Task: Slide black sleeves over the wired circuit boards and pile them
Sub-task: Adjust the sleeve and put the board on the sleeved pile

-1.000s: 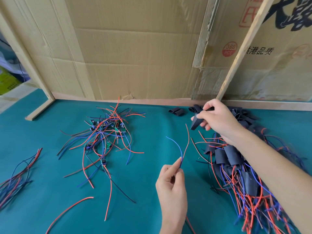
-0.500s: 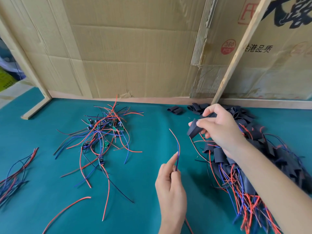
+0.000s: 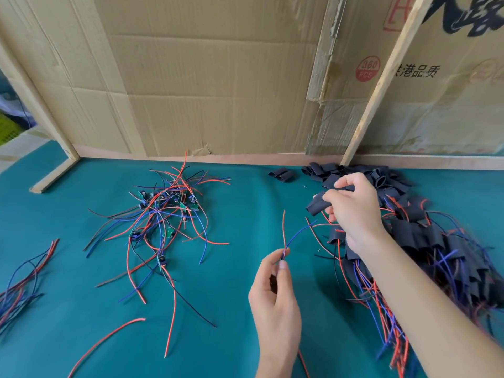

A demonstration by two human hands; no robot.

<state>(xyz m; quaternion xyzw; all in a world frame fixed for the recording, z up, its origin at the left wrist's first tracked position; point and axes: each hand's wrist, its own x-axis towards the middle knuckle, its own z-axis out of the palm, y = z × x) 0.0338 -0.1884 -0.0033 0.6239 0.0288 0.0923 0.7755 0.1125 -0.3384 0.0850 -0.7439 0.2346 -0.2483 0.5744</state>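
Left hand (image 3: 275, 296) pinches red and blue wires (image 3: 285, 236) upright; right hand (image 3: 351, 211) grips a black sleeve (image 3: 317, 206) beside the finished pile (image 3: 425, 241).

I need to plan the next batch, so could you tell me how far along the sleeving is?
Done: a large pile of sleeved boards lies on the right. In hand: the left hand pinches red and blue wires, while the right hand holds a black sleeve, not yet on. Left: a tangle of unsleeved boards and spare sleeves.
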